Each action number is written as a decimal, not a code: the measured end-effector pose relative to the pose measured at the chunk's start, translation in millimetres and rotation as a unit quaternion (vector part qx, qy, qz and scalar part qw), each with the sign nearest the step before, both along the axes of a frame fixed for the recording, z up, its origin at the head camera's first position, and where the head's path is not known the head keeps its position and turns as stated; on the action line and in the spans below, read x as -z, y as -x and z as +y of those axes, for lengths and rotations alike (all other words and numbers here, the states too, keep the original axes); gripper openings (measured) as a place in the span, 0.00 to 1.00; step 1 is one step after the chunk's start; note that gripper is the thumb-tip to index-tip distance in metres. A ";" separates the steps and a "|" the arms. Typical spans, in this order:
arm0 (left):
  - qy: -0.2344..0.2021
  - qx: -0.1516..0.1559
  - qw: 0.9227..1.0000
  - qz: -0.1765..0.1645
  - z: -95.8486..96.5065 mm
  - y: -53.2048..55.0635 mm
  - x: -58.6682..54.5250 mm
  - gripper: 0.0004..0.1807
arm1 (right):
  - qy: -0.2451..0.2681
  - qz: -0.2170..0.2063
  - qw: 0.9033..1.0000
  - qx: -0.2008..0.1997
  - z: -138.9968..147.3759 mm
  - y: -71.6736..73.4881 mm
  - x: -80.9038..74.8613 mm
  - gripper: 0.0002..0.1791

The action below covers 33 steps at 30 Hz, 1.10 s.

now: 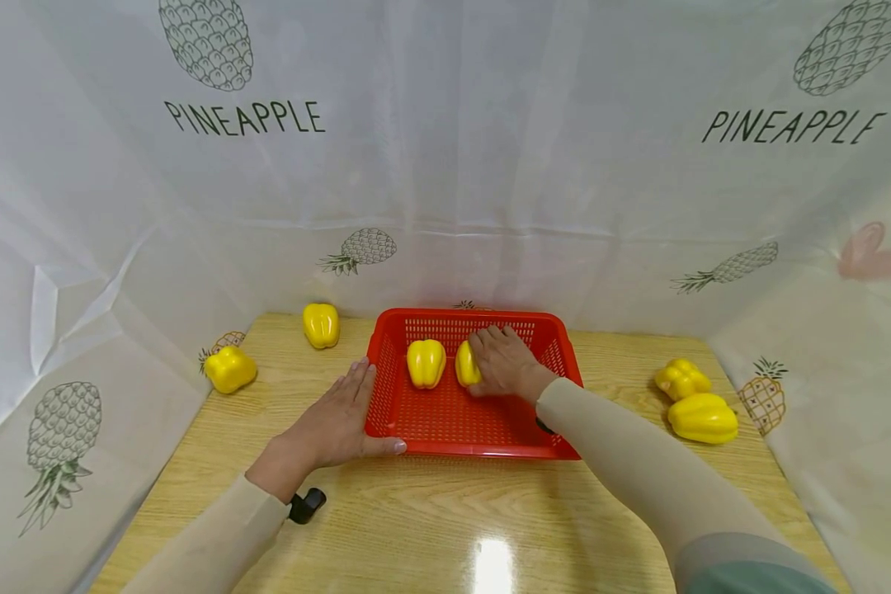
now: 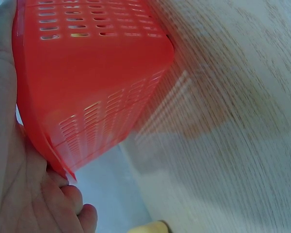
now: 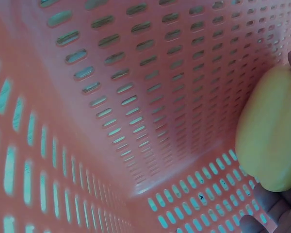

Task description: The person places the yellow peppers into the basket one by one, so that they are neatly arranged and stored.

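Observation:
Inside a red perforated plastic basket [image 1: 483, 450], my right hand [image 1: 503, 361] grips a yellow bell pepper [image 1: 465, 365], its fingers and palm covering the pepper's right side. The right wrist view shows this bell pepper [image 3: 269, 128] near the basket floor, with fingertips around its ends. Just left of it, a second yellow bell pepper [image 1: 426, 364] sits in the basket. My left hand [image 1: 337, 417] rests against the basket's front left corner, fingers extended along the left rim and thumb on the front rim. In the left wrist view, the palm touches the red rim [image 2: 36, 121].
Left of the basket, one yellow bell pepper [image 1: 321, 325] lies at the back and another bell pepper [image 1: 229, 369] by the table's left edge. On the right, a bell pepper [image 1: 681, 379] and another pepper [image 1: 703, 418] lie together. A white printed sheet [image 1: 453, 165] surrounds the wooden table [image 1: 416, 520].

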State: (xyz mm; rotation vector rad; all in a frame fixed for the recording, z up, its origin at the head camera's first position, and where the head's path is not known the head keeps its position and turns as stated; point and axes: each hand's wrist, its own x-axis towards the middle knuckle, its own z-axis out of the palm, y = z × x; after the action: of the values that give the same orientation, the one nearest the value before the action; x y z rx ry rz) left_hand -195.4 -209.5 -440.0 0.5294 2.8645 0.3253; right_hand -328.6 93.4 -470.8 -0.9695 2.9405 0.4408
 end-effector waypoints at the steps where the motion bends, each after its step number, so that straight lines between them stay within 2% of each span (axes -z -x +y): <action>1: -0.001 0.001 1.000 0.001 0.3 -0.3 -0.3 0.77 | -0.003 -0.001 1.000 0.001 0.0 -0.2 -0.6 0.52; 8: 0.001 0.002 1.000 -0.001 -0.1 -0.3 0.4 0.76 | -0.007 -0.003 1.000 0.006 -1.3 -1.1 -2.2 0.54; 19: 0.009 0.001 1.000 0.001 0.5 -0.1 2.2 0.77 | 0.002 -0.004 1.000 0.008 -1.6 -0.7 -1.1 0.53; 33: -0.001 -0.001 1.000 -0.001 1.3 -2.0 1.4 0.77 | 0.011 0.008 1.000 0.000 -1.8 -0.9 1.5 0.51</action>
State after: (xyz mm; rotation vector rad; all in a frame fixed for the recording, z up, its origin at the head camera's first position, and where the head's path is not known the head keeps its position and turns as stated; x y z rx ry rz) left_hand -193.5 -208.2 -441.4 0.5273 2.8635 0.3300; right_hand -327.7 91.7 -472.3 -0.9715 2.9665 0.4201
